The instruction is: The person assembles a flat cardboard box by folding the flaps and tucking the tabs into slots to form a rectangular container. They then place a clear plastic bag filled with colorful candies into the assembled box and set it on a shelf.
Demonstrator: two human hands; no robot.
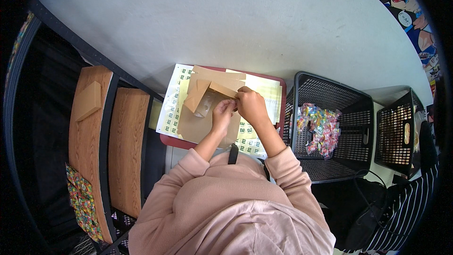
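A partly folded brown cardboard box (223, 89) stands on the small table in front of me, its far wall and left corner raised. Whitish, see-through patches show inside it, near the left corner. My left hand (223, 114) is closed, its fingertips pinching the box's right end from the near side. Right beside it, my right hand (251, 106) has its fingers curled over the same corner of the box. The fingertips of both hands nearly meet there, and the exact fold between them is hidden. Beneath the box lies a flat brown cardboard sheet (188, 127).
White and yellow printed sheets (172, 101) cover the dark red table (174, 141). At right stands a black crate (351, 113) with wrapped sweets (318, 130), then a smaller black crate (395, 134). Wooden shelves (127, 151) at left hold a closed cardboard box (88, 101) and colourful packets (81, 193).
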